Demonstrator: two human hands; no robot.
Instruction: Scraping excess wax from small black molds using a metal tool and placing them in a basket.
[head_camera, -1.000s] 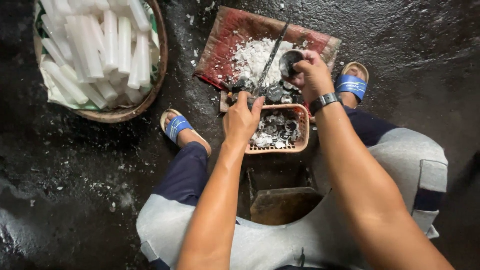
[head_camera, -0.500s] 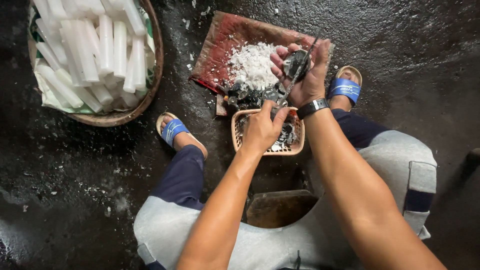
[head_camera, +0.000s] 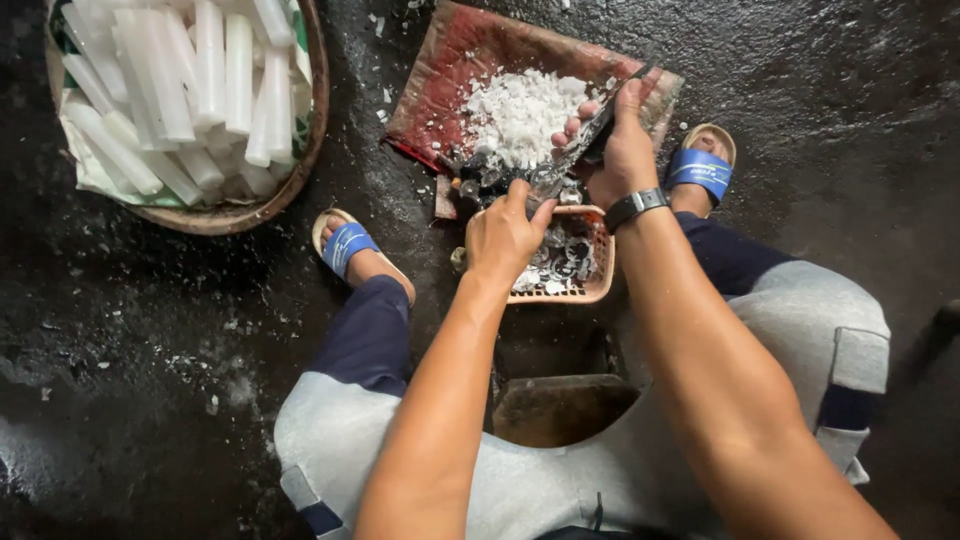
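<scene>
while the person squats on wet dark ground, right hand closed round a knife, left hand pinching its blade tip – above a small orange basket, white shavings on a red board beside

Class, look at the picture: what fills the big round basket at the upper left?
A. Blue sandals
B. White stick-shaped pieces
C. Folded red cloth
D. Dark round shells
B: the round basket is piled with long white sticks, far from both hands.
</scene>
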